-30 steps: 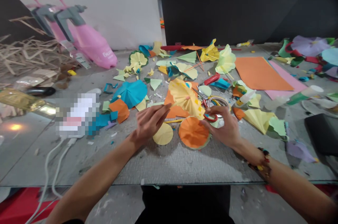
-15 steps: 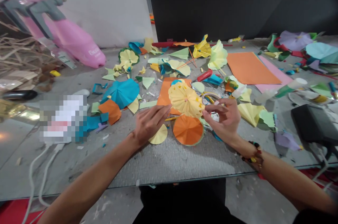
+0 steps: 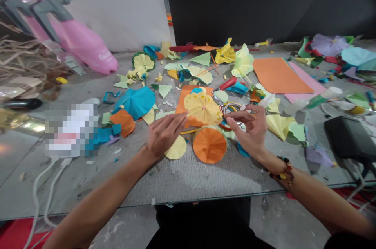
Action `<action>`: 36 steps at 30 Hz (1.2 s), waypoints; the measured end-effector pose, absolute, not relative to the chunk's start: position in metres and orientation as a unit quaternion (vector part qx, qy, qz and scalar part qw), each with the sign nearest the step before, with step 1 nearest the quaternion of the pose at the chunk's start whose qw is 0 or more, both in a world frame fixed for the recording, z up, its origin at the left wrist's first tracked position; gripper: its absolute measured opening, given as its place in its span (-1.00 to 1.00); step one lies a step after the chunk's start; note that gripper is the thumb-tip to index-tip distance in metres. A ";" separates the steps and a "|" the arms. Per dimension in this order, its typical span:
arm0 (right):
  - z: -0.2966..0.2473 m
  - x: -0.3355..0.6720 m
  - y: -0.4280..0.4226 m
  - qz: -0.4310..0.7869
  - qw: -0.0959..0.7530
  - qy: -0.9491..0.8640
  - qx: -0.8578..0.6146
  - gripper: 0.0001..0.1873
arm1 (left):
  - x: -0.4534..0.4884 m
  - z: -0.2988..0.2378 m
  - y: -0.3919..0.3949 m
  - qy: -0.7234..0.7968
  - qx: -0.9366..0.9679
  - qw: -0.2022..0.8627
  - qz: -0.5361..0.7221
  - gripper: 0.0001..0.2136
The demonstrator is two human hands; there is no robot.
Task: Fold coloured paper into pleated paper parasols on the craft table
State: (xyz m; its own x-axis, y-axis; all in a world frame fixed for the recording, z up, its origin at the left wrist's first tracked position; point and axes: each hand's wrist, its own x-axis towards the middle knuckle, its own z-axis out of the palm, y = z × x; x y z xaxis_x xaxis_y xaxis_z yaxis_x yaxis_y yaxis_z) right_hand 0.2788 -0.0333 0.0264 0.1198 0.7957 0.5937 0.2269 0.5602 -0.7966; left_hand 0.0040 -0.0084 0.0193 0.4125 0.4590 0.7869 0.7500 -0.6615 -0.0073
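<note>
A yellow pleated paper disc (image 3: 203,109) with a scalloped, spotted edge is held tilted over the middle of the table. My left hand (image 3: 167,133) pinches its left edge, fingers pressed together. At the disc's right side, my right hand (image 3: 249,127) has curled fingers with a gap between thumb and fingertips, just off the edge. Below the disc lies an orange pleated paper circle (image 3: 210,145). A smaller pale yellow circle (image 3: 176,148) is partly under my left hand. Behind the disc is an orange paper sheet (image 3: 182,102), largely covered.
A blue pleated paper umbrella shape (image 3: 135,102) lies left of centre. Red-handled scissors (image 3: 227,83) and rolls of tape (image 3: 233,110) lie behind my right hand. Pink spray bottles (image 3: 85,47) stand at the left, a black adapter (image 3: 351,139) at the right. Paper scraps surround everything.
The yellow disc has shifted slightly left and tilted flatter, and its right edge has come away from my right fingertips. My left hand has moved a little left with it.
</note>
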 end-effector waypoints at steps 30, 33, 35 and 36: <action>0.021 0.285 -0.029 0.312 0.377 -0.736 -0.468 -0.53 | 0.002 0.020 -0.002 -0.378 -0.809 0.153 -0.424 -0.94; 0.023 0.285 -0.030 0.295 0.338 -0.751 -0.485 -0.47 | 0.002 0.020 -0.004 -0.348 -0.813 0.144 -0.445 -0.89; 0.024 0.284 -0.031 0.305 0.328 -0.751 -0.485 -0.46 | 0.003 0.019 -0.004 -0.343 -0.819 0.143 -0.438 -0.91; 0.024 0.284 -0.031 0.312 0.329 -0.751 -0.481 -0.46 | 0.003 0.018 -0.004 -0.344 -0.823 0.139 -0.430 -0.93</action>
State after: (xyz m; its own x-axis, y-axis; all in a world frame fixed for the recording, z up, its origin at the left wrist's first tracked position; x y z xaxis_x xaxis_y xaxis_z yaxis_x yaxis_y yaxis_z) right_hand 0.2839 -0.0308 0.0240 -0.3223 0.9266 0.1938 0.5167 0.3437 -0.7841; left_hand 0.0027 -0.0040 0.0184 0.3941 0.4462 0.8035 0.6857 -0.7249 0.0662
